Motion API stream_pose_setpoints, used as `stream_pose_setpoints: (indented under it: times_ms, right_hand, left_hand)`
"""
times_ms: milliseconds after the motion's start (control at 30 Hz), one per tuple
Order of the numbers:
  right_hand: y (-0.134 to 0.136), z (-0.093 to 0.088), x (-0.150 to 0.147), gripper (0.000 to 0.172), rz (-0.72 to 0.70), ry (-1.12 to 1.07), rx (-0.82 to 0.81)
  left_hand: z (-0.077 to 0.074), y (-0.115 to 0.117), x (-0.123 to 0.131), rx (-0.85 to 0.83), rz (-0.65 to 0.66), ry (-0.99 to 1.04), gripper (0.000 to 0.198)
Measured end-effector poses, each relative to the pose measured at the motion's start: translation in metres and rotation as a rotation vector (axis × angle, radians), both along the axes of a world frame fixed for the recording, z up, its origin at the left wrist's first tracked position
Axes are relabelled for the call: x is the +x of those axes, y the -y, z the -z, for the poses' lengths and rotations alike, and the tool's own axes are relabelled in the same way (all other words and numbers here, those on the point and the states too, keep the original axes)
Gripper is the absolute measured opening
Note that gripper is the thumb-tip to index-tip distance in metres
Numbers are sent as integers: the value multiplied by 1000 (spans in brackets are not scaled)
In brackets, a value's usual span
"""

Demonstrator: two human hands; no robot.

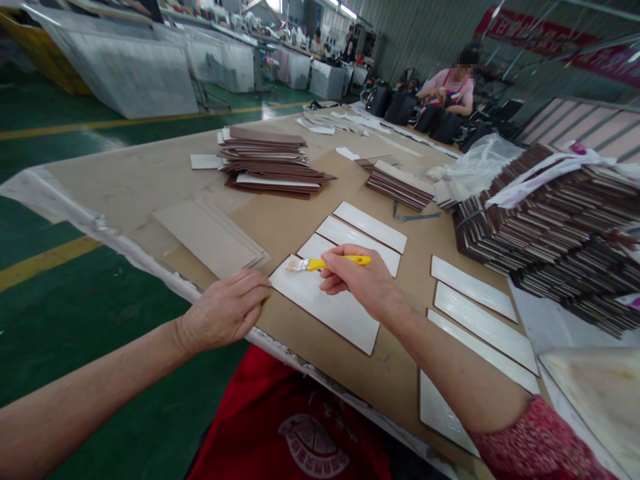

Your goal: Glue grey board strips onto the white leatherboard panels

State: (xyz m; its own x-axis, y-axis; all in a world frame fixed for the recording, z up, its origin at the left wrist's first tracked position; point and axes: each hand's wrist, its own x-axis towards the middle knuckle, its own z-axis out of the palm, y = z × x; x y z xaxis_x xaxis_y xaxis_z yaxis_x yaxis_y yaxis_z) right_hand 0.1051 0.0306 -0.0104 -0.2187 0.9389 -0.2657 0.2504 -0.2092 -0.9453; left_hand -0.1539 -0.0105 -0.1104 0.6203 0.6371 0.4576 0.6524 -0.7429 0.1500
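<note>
Workshop wall (425, 40): grey and ribbed, with a red banner (550, 40) hanging across it.
Floor (75, 320): green, crossed by yellow lines.
Bench (120, 167): broad, brownish-grey on top, its near edge wrapped in scuffed whitish plastic.
Translucent bins (120, 67): lined up beyond the bench, at far left.
Co-worker (453, 87): in pink, at the far end behind black bags.
Biggest pile (550, 207): brown-and-white panels heaped at right, white strips draped over them.
Smaller piles: a loose brown stack (270, 160) at back left, a neater stack (400, 187) nearer the middle.
Laid-out panels (485, 327): white with thin dark edges, two slanting rows, several streaked with a wet-looking gloss.
Nearest panel (330, 307): flat on the bench before the person, white-faced, brown-rimmed, partly covered by the right hand.
Left hand (227, 308): fingers bent together at that panel's left corner; cannot tell whether they grip it.
Right hand (357, 277): fingers closed around the brush handle.
Paintbrush (315, 265): yellow handle, metal ferrule, pale bristles over the panel's left end.
</note>
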Motion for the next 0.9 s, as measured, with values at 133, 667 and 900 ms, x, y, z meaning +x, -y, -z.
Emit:
stream_pose_setpoints:
  times_ms: [133,667,900]
  right_hand:
    - [-5,14,-13,8,-15,21,-47]
    - [41,-10,75,10,20,311,-127]
    - [77,-18,118,17,131,297,-181]
  left_hand:
    - [0,0,0,-8,-5,2,26]
    - [7,-1,-5,-21,8,2,23]
    - [10,-1,-13,-41,-31,-17,25]
